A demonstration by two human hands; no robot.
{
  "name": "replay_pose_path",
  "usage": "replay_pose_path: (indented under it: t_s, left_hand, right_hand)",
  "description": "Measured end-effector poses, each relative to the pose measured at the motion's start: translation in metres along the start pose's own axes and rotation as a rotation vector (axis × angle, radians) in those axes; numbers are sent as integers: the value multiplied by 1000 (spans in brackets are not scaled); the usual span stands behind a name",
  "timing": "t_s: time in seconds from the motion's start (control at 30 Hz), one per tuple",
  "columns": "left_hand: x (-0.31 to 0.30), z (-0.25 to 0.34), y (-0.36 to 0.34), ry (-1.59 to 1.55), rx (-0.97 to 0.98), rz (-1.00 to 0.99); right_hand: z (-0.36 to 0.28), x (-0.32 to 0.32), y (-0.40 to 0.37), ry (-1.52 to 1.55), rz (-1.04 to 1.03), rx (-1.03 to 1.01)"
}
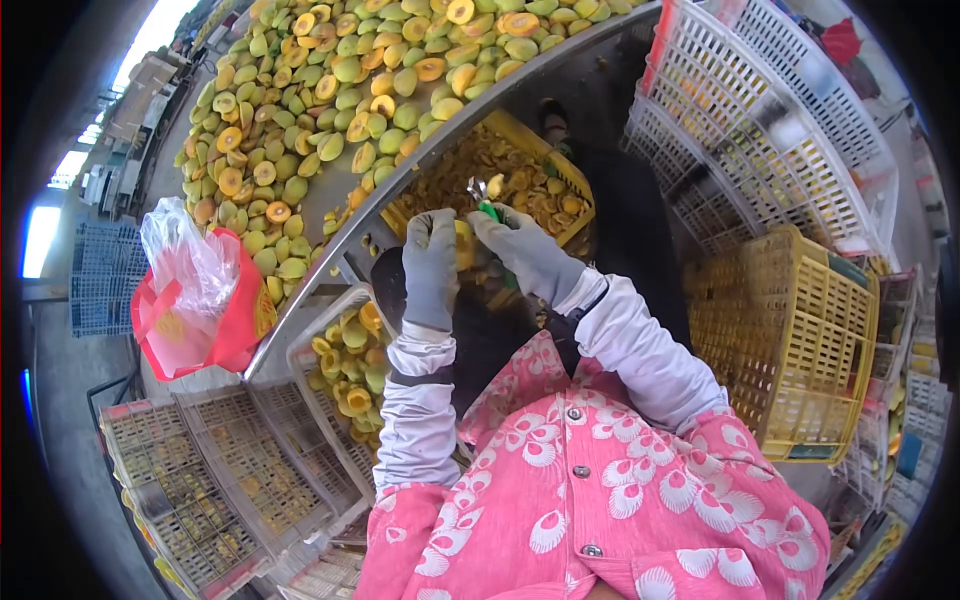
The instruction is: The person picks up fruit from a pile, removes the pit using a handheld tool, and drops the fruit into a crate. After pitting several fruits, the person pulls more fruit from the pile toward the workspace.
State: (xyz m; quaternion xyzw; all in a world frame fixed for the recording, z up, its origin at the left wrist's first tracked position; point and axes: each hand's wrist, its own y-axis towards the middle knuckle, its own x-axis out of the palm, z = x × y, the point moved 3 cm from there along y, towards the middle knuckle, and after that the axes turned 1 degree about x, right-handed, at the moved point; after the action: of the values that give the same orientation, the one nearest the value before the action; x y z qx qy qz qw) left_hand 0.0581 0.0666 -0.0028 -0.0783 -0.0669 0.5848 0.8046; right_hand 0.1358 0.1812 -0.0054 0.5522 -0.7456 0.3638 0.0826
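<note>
My left hand (431, 268), in a grey glove, is closed around a yellow peach half (464, 246) at the fingertips. Close beside it, my right hand (532, 252), also gloved in grey, grips a green-handled pitting spoon (488, 209). The spoon's metal end points away from me, and a small pale-yellow piece of fruit shows next to it. Both hands are above a yellow crate (578, 180) holding brownish-yellow pits and scraps. Many cut green-yellow peach halves (330, 87) with orange insides are spread over the metal table (405, 178) beyond my hands.
At my left, a white crate (303, 352) holds hollowed peach halves. A red bag (240, 335) with clear plastic sits on the table's left side. White crates (735, 110) and a yellow crate (825, 350) stand at right; more crates (185, 480) lie at lower left.
</note>
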Motion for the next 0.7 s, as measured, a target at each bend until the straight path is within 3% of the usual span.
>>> replay_pose_path:
  t_s: [0.07,0.13,0.17,0.23,0.47,0.57,0.63,0.7]
  left_hand:
    - [1,4,-7,-173,-59,-44]
    - [0,7,-3,-51,261,-103]
    - [0,7,-3,-54,265,-106]
    - [3,11,-7,-5,256,-49]
    - [13,-6,-8,-172,197,137]
    - [15,-5,-11,94,264,251]
    - [22,12,-25,655,600,486]
    - [27,12,-35,662,688,449]
  right_hand:
    - [2,-3,-3,-8,16,36]
    - [11,-16,7,-264,92,-310]
    - [15,-20,3,-266,93,-315]
    - [11,-11,-26,-896,194,-444]
    - [22,1,-22,-1176,303,-393]
    - [26,2,-8,-1209,369,-364]
    - [36,-2,14,-1369,392,-379]
    - [50,-39,60,-1356,474,-301]
